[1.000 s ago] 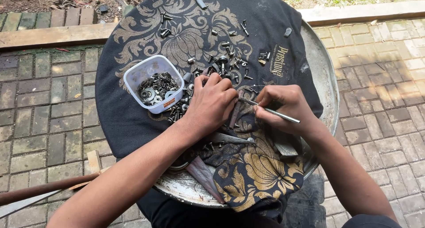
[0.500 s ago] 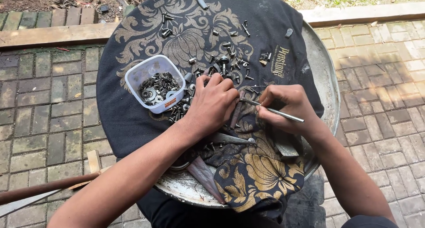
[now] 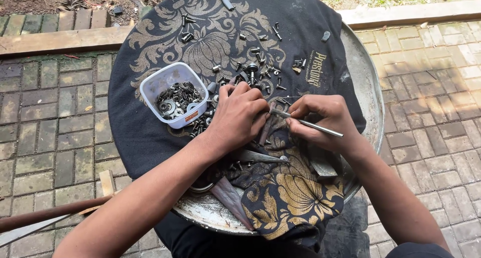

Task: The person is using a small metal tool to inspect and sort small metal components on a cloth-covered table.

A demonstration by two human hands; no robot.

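Item: slim metal rod, silver-grey, straight and pencil-thin, smooth along its length, catching sunlight; lies slanted, one end jutting out past the knuckles to the right, the other pointing left toward the other hand. Held by the right hand, fingers pinched closed round its forward part. Left hand, fingers curled down and closed over something small at the rod's tip; what they grip cannot be told. Both hands rest at the middle of a black cloth printed with gold floral scrollwork, draped over a round metal tray. Just left of the left hand: white plastic tub, squarish, rounded corners, holding dark washers and screws. Scattered screws and bolts lie loose on the cloth above the hands. Dark metal blade pieces lie beneath the wrists. Ground: brick paving
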